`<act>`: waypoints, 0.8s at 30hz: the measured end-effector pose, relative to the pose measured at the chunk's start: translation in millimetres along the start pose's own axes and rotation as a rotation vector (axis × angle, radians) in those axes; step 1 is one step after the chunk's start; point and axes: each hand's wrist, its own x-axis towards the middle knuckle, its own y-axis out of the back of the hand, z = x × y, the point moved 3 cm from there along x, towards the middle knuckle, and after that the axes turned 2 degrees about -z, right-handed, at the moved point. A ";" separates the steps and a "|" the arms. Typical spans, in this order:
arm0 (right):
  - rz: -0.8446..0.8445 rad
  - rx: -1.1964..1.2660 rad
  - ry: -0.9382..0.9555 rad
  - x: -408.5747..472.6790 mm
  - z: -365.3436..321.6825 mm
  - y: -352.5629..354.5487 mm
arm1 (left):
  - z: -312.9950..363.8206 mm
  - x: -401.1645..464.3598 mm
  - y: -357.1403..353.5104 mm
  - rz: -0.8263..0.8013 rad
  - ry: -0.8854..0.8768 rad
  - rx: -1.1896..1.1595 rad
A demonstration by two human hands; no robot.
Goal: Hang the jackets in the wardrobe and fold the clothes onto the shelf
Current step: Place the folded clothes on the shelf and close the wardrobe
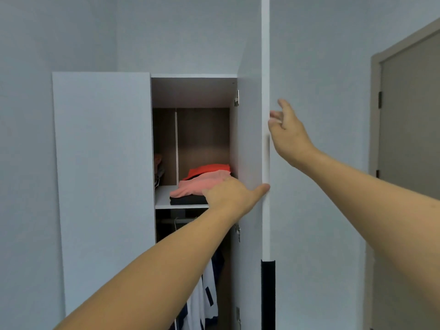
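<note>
A stack of folded clothes — orange and pink tops over something black — lies on the wardrobe shelf, just left of the open door. Soft and light, it would slump unless lifted from beneath with flat palms. Below the shelf hang white and navy jackets. The left hand lies against the door's inner face, thumb on its edge; the right hand touches the door's outer side, fingers relaxed — neither holds clothing.
</note>
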 end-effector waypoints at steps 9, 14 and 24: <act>-0.111 0.316 -0.040 10.1 -1.6 -19.1 | -31.0 -10.4 3.9 0.131 0.065 -0.094; -0.283 0.365 0.034 18.0 -14.0 -74.3 | -69.9 -12.5 20.8 0.378 -0.116 0.028; -0.607 -0.388 0.272 33.2 37.7 -228.6 | -194.2 55.2 17.5 0.384 -0.155 0.564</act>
